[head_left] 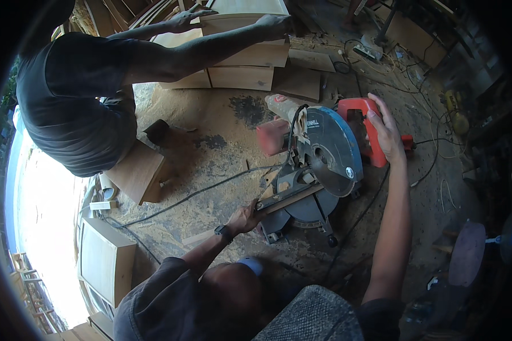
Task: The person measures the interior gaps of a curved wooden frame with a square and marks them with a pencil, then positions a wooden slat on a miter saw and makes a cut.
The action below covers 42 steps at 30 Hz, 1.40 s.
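A miter saw [333, 136] with a round blade, a blue-edged guard and a red handle [358, 105] stands on the floor in front of me. My right hand [388, 133] is on the right side of that handle, its thumb and fingers bent against it. At the saw's left side my left hand [243, 219], a watch on its wrist, closes on the end of a narrow wooden strip [296, 198]. The strip lies along the saw's fence, and its far end is close to the blade. Part of the left fingers is hidden.
Another person [79, 102] sits at the left, both hands on stacked wooden drawers [242, 77]. A black cable [199, 196] crosses the sawdust-covered floor. One wooden box [105, 258] stands at the lower left. More cords and a power strip [367, 54] lie at the upper right.
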Each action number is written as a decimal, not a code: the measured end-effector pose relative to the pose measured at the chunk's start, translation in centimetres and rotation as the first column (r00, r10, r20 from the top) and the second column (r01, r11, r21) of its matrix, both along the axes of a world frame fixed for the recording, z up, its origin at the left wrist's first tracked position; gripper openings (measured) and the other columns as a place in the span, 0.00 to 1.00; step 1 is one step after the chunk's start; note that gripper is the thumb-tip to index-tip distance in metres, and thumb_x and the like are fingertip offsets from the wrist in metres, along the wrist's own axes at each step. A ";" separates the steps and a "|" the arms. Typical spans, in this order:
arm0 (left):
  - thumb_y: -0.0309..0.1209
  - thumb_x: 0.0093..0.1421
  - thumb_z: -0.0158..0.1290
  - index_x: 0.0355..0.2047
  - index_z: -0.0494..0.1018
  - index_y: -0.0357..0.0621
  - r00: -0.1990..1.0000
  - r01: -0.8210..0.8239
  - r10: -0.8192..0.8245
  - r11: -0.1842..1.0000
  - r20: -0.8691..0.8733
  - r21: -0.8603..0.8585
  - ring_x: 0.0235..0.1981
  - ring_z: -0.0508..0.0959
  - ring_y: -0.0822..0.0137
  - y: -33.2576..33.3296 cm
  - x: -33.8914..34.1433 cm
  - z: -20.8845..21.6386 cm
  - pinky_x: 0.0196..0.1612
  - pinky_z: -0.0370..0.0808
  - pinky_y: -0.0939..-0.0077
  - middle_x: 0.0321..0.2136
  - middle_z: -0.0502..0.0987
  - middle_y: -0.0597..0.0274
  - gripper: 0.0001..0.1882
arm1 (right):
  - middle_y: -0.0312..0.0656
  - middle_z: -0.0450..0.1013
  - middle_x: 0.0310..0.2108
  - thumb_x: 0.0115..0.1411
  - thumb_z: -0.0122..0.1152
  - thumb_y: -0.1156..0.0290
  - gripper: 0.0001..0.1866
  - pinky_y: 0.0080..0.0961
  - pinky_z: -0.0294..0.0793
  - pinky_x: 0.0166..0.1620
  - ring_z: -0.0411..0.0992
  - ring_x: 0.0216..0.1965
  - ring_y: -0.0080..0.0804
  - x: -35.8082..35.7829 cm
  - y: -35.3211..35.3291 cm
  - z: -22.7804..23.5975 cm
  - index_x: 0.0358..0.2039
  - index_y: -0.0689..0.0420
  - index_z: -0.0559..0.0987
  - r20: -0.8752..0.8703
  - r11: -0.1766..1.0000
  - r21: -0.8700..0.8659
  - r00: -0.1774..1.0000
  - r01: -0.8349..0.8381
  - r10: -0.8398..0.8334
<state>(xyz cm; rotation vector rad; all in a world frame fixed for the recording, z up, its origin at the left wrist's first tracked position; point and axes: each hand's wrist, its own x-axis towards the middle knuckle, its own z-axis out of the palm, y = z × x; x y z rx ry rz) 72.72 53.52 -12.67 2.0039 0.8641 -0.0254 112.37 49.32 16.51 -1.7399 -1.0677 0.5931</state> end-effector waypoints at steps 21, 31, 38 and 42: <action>0.51 0.65 0.51 0.68 0.54 0.35 1.000 0.007 -0.007 1.000 0.030 -0.010 0.47 0.80 0.40 0.2 -0.3 -0.8 0.48 0.75 0.52 0.41 0.79 0.35 0.41 | 0.39 0.71 0.51 0.68 0.54 0.52 0.29 0.22 0.75 0.32 0.72 0.33 0.22 -0.1 0.2 0.2 0.66 0.48 0.66 0.011 0.999 -0.029 1.000 -0.015 0.015; 0.59 0.63 0.53 0.68 0.53 0.33 0.994 -0.045 0.028 0.986 -0.107 -0.160 0.54 0.76 0.40 0.6 0.3 -1.1 0.57 0.72 0.56 0.52 0.75 0.32 0.48 | 0.39 0.71 0.51 0.68 0.53 0.51 0.29 0.23 0.76 0.32 0.71 0.33 0.22 -0.1 0.3 -0.1 0.67 0.47 0.66 0.059 1.000 -0.005 0.998 0.001 -0.001; 0.58 0.63 0.53 0.68 0.54 0.36 0.998 -0.067 0.068 0.970 -0.007 -0.232 0.59 0.73 0.42 0.3 0.9 -0.7 0.60 0.69 0.57 0.55 0.73 0.34 0.47 | 0.38 0.72 0.44 0.68 0.53 0.52 0.29 0.22 0.74 0.31 0.70 0.29 0.22 0.3 0.2 0.0 0.67 0.47 0.66 0.055 1.000 -0.015 0.998 -0.008 0.009; 0.58 0.63 0.53 0.69 0.53 0.38 0.997 -0.065 0.072 0.978 0.027 -0.196 0.59 0.73 0.41 0.1 0.5 -1.2 0.61 0.68 0.57 0.55 0.73 0.35 0.46 | 0.38 0.72 0.42 0.68 0.54 0.52 0.29 0.21 0.73 0.30 0.69 0.28 0.21 0.3 0.3 -0.2 0.67 0.47 0.66 0.058 1.000 0.000 0.998 -0.020 0.020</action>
